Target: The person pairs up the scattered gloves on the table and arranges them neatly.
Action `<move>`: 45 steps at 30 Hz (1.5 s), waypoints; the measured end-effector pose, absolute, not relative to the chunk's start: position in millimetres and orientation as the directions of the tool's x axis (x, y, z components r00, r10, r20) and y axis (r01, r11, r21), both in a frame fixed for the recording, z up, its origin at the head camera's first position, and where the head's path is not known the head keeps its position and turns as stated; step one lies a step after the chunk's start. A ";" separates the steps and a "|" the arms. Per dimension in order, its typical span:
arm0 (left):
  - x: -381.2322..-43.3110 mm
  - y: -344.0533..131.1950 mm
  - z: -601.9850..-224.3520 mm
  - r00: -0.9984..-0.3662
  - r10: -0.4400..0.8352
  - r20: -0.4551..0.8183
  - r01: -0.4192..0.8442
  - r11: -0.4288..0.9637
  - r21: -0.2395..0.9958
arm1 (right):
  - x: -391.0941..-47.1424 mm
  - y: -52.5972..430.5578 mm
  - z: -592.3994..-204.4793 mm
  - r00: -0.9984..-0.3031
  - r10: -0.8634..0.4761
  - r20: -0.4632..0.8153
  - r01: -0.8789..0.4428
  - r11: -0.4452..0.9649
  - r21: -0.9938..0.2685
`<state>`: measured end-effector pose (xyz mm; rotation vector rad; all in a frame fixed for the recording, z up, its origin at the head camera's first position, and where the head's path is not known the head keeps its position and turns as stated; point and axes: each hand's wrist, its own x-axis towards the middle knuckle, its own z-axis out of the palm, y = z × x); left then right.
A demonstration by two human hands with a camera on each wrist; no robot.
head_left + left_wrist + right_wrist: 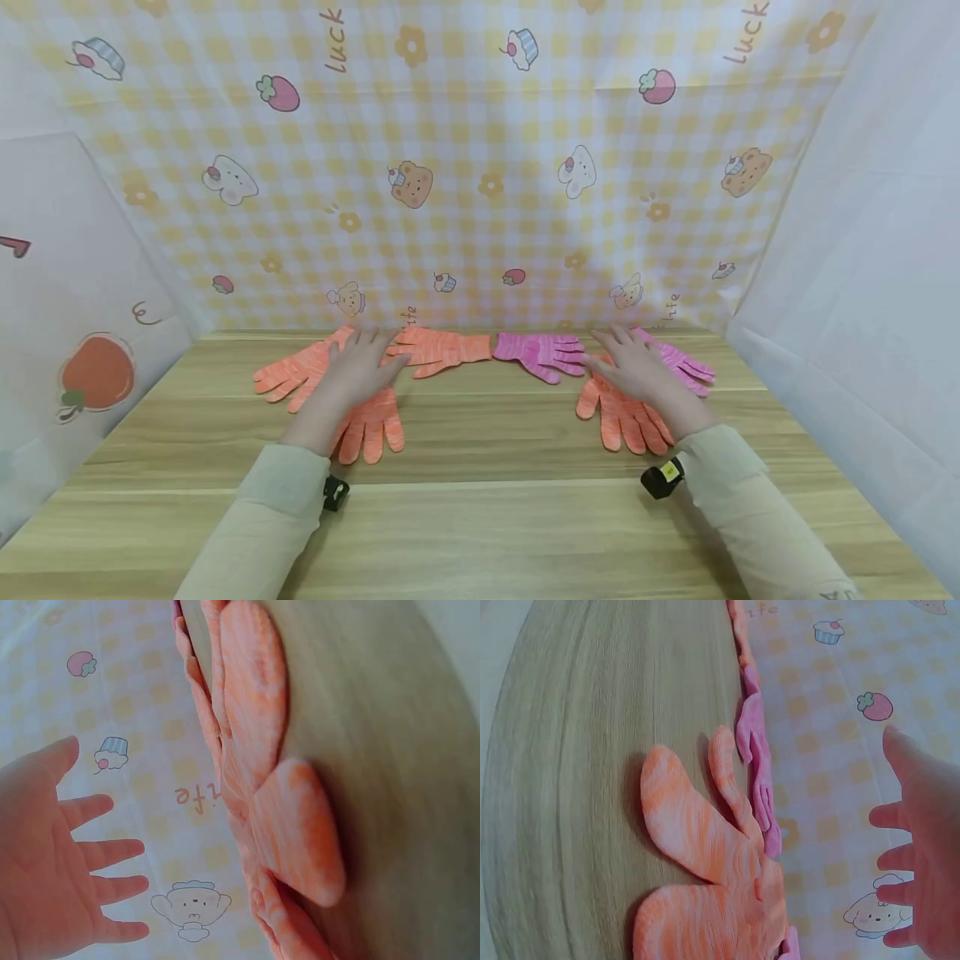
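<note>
Knitted gloves lie in a row along the back of the table. My left hand (358,367), fingers spread and straight, is over two orange gloves: one angled to the left (288,373) and one with its fingers toward me (372,427). The left wrist view shows that hand (37,862) with nothing in it, beside orange glove fingers (300,832). My right hand (637,367) is also spread and holds nothing. It partly covers an orange glove (626,421) and a pink glove (686,367). In the right wrist view, the orange glove (697,836) lies below the palm's level.
Between the hands, another orange glove (453,348) and another pink glove (536,350) lie cuff to cuff. Behind the wooden table (480,533) hangs a yellow checked cloth (465,233). White cloths stand at the left (67,192) and right (862,275). Each wrist carries a small black device.
</note>
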<state>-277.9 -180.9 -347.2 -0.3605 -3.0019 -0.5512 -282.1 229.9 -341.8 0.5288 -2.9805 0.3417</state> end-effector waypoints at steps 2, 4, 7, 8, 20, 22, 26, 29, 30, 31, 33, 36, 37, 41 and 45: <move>-277.9 -179.8 -346.8 -0.970 0.213 0.120 0.242 0.903 0.354 | -288.3 238.4 -346.3 -0.932 -0.339 0.126 -0.361 0.898 -0.250; -277.7 -178.1 -346.0 -0.970 0.208 0.124 0.240 0.899 0.368 | -291.1 239.0 -349.2 -0.925 -0.357 0.131 -0.380 0.874 -0.303; -278.2 -175.6 -345.7 -0.971 0.201 0.127 0.235 0.886 0.399 | -291.3 232.7 -350.9 -0.919 -0.357 0.167 -0.393 0.860 -0.326; -278.6 -174.9 -345.7 -0.972 0.197 0.132 0.234 0.881 0.411 | -291.8 230.4 -351.6 -0.917 -0.356 0.180 -0.397 0.855 -0.335; -289.7 -169.3 -346.6 -0.960 0.116 0.254 0.233 0.833 0.501 | -296.9 206.1 -355.2 -0.908 -0.324 0.266 -0.416 0.782 -0.465; -290.7 -169.1 -346.5 -0.963 0.104 0.250 0.222 0.832 0.508 | -296.2 202.1 -353.9 -0.916 -0.312 0.253 -0.399 0.776 -0.489; -292.6 -169.3 -345.1 -0.973 0.077 0.216 0.184 0.822 0.539 | -295.2 193.5 -350.8 -0.918 -0.300 0.259 -0.394 0.765 -0.509; -294.1 -170.3 -343.2 -0.982 0.049 0.180 0.144 0.813 0.564 | -297.2 186.9 -351.0 -0.912 -0.298 0.283 -0.408 0.735 -0.541; -294.7 -170.9 -342.5 -0.984 0.041 0.171 0.133 0.810 0.572 | -298.1 184.7 -351.3 -0.910 -0.296 0.290 -0.412 0.721 -0.557; -295.5 -171.6 -342.1 -0.986 0.033 0.162 0.122 0.804 0.582 | -298.9 182.6 -351.6 -0.910 -0.295 0.293 -0.414 0.707 -0.573; -296.9 -171.8 -341.1 -0.988 0.016 0.152 0.105 0.794 0.598 | -300.2 179.0 -352.1 -0.917 -0.279 0.285 -0.397 0.687 -0.609; -299.5 -172.0 -340.2 -0.989 0.009 0.146 0.099 0.776 0.623 | -302.9 173.7 -353.0 -0.927 -0.259 0.273 -0.376 0.667 -0.644; -300.4 -171.8 -340.1 -0.990 0.004 0.144 0.095 0.771 0.630 | -304.2 172.1 -353.3 -0.928 -0.255 0.272 -0.372 0.663 -0.649; -303.8 -170.7 -340.3 -0.990 -0.006 0.139 0.083 0.773 0.629 | -309.6 165.0 -354.8 -0.932 -0.238 0.273 -0.362 0.646 -0.672; -307.1 -169.2 -342.0 -0.991 -0.009 0.131 0.078 0.763 0.642 | -312.0 157.6 -355.3 -0.943 -0.208 0.259 -0.332 0.620 -0.710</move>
